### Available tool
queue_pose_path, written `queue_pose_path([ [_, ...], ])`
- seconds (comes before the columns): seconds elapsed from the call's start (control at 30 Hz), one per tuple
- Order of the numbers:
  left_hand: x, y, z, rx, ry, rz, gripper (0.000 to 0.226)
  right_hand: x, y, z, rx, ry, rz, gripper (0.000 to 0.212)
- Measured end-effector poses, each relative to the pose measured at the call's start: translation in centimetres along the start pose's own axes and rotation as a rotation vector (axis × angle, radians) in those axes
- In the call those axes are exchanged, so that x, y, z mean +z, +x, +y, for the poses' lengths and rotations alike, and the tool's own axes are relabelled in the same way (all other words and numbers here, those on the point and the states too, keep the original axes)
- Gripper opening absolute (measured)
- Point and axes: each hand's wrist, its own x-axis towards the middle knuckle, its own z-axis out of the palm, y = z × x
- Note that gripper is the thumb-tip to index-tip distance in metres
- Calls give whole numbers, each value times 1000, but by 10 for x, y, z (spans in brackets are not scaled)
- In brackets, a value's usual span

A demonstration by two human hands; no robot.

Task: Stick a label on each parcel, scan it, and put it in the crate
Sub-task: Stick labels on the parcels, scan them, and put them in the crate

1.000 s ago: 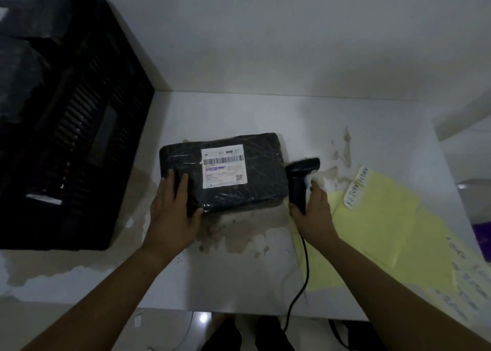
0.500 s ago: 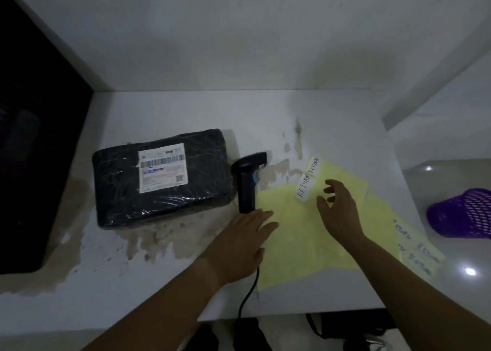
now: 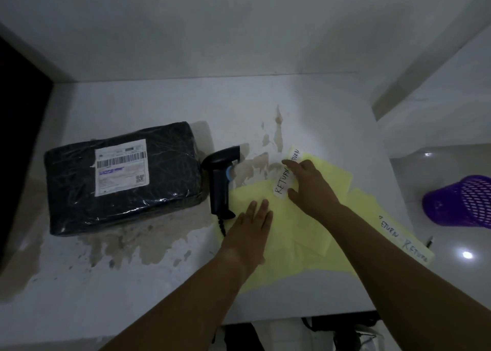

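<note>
A black plastic-wrapped parcel (image 3: 122, 178) with a white shipping label lies on the left of the white table (image 3: 159, 103). A black barcode scanner (image 3: 220, 180) lies just right of it, cable trailing toward me. Yellow backing sheets (image 3: 297, 233) spread at the right. A white "RETURN" label (image 3: 282, 184) sits on the top sheet. My right hand (image 3: 309, 186) rests on that label with fingers spread over it; whether a finger pinches its edge is unclear. My left hand (image 3: 252, 225) lies flat on the yellow sheet, holding nothing.
The black crate (image 3: 16, 138) fills the far left edge. More "RETURN" labels (image 3: 406, 241) lie on a yellow sheet at the table's right edge. A purple mesh basket (image 3: 462, 201) lies on the floor at right. Brown patches mark the worn tabletop.
My right hand let go of the scanner and moved right onto the RETURN label. My left hand left the parcel and came to press on the yellow sheet. The view swung right.
</note>
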Motion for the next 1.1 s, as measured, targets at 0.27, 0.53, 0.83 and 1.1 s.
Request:
queue_pose_path([
  [0.27,0,1,-1,-3,-16,-22,107,-6,5,5,-29,75,-31,61],
  [0.53,2,2,-2,2,-13,-9,106,1,-2,2,-39,86,117,31],
  [0.83,1,3,-2,9,15,-8,107,-2,-1,-6,75,246,223,2],
  [1.1,-15,-2,-11,83,-69,6,95,-27,-40,-14,325,733,240,8],
])
